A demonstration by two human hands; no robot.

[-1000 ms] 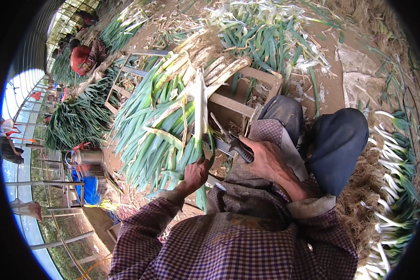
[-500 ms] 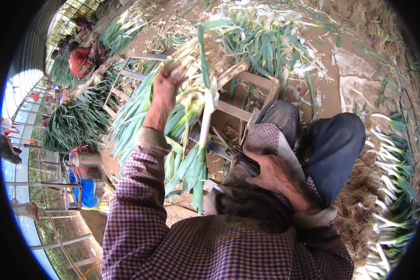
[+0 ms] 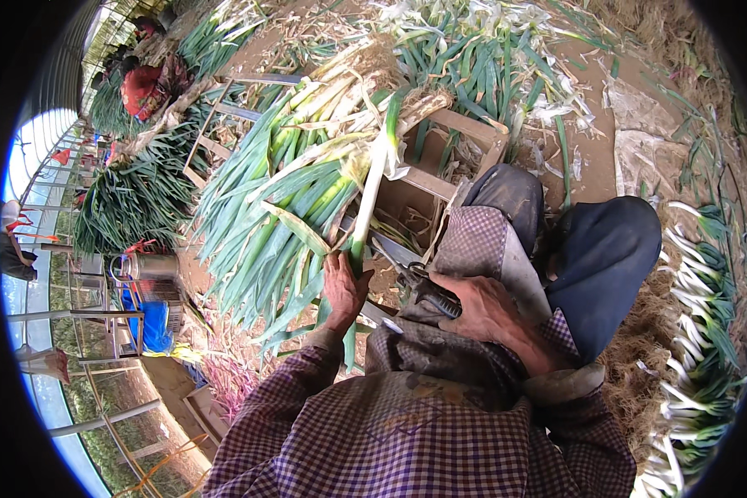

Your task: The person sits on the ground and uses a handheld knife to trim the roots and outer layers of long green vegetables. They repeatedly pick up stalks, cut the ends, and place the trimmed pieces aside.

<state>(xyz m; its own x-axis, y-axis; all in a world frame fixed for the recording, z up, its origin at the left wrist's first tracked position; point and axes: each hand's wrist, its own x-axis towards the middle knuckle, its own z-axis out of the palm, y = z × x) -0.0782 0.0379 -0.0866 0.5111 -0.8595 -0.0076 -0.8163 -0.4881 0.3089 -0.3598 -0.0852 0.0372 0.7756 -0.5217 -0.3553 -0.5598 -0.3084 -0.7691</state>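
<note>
My left hand point(image 3: 344, 288) is closed round a leek point(image 3: 368, 199), where its white shaft turns green. The white end points up and away from me, with loose pale skin peeling at its side. A heap of leeks point(image 3: 282, 199) lies just beyond and to the left of this hand, green leaves toward me and roots at the far end. Above my lap, my right hand point(image 3: 494, 314) grips dark-handled shears point(image 3: 432, 292). Their blades point up and left toward the held leek, apart from my left hand.
A wooden frame point(image 3: 427, 181) stands under the heap. Trimmed leeks point(image 3: 690, 332) lie in a row at the right, beside cut roots point(image 3: 639, 365). More leeks and peelings point(image 3: 481, 75) cover the far ground. A metal pot point(image 3: 152, 266) stands left; a person in red point(image 3: 144, 90) sits far left.
My left hand has come down from the heap's far end to the leek's lower part and closed on it. My right hand with the shears has hardly moved.
</note>
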